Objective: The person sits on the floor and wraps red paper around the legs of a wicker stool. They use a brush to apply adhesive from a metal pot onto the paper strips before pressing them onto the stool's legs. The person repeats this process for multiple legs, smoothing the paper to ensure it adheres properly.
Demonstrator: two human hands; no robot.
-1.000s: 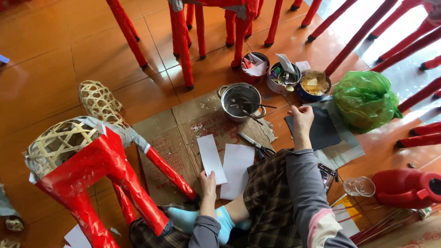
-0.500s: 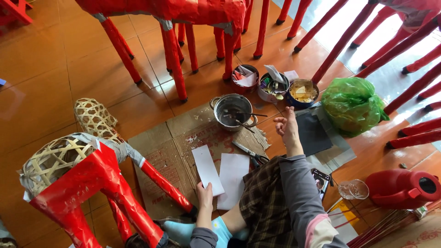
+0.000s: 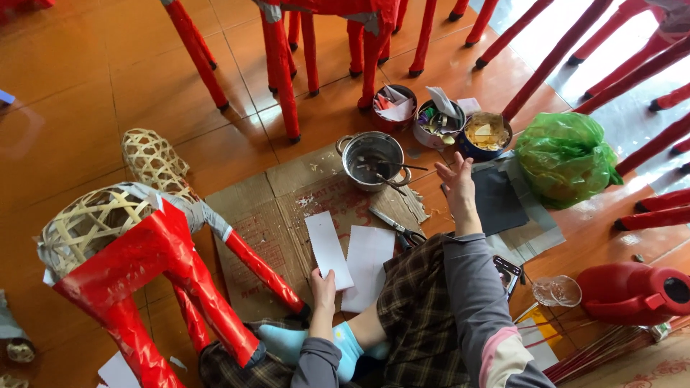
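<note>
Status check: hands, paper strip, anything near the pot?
Left hand pinching white paper strip on the cardboard. Right hand open, empty, beside metal pot. Scissors lie between them.

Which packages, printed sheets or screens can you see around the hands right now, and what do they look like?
Flattened cardboard: brown sheet on the floor, faded red print.
Green plastic bag: bulging, translucent, right of the bowls.
Phone: dark screen, beside the right arm.
Red jug: far right, lying on its side.
White paper strip: blank, at the left hand.
</note>
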